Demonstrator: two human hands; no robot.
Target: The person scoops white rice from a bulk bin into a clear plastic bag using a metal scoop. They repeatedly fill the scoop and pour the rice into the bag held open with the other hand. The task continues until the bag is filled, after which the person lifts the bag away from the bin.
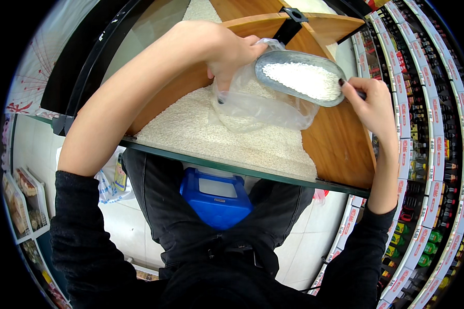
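My right hand (371,100) grips the dark handle of a metal scoop (266,58). White rice grains (301,79) lie heaped along the scoop's trough. With my left hand (232,58) I hold a clear plastic bag (255,104) by its rim, fingers spread at its mouth. Some rice shows through the thin film of the bag. The scoop is above the bag's far right side, and part of the bag is hidden behind it. Below the bag, loose rice (189,116) slopes down to the front pane of a wooden bin.
Wooden dividers (332,143) part the bin, with a black bracket (290,23) on top. A blue plastic stool (212,201) is between my legs. Shelves of bottles (417,162) curve along the right. Baskets (27,201) stand at the left, near a plastic bag (114,181) on the tiled floor.
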